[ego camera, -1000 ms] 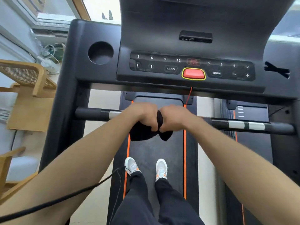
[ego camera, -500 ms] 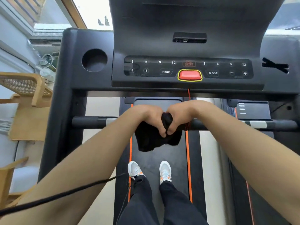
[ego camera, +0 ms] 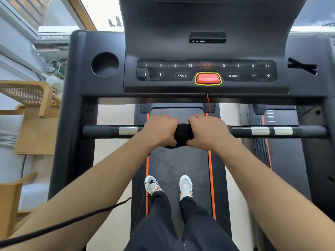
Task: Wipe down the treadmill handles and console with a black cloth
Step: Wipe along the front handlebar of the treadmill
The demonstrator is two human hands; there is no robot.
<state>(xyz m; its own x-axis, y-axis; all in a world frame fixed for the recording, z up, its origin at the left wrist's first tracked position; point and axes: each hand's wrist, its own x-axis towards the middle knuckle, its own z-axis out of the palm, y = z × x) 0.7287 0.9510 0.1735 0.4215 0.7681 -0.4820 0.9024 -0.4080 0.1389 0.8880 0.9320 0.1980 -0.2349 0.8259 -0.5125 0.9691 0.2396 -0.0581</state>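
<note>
A black cloth is wrapped over the middle of the treadmill's horizontal handle bar. My left hand grips the cloth and bar from the left, and my right hand grips them from the right, the knuckles of both on top. Only a short stretch of cloth shows between the hands, with a small fold hanging under the bar. Above the bar is the black console with its button row and a red stop button.
A round cup holder sits at the console's left. A red safety cord hangs from the stop button. My feet stand on the belt below. Wooden chairs stand at the left, and a black cable crosses my left arm.
Both hands have risen with the cloth from below the bar onto it. The cloth, loose and hanging before, is now pulled tight around the bar between the hands.
</note>
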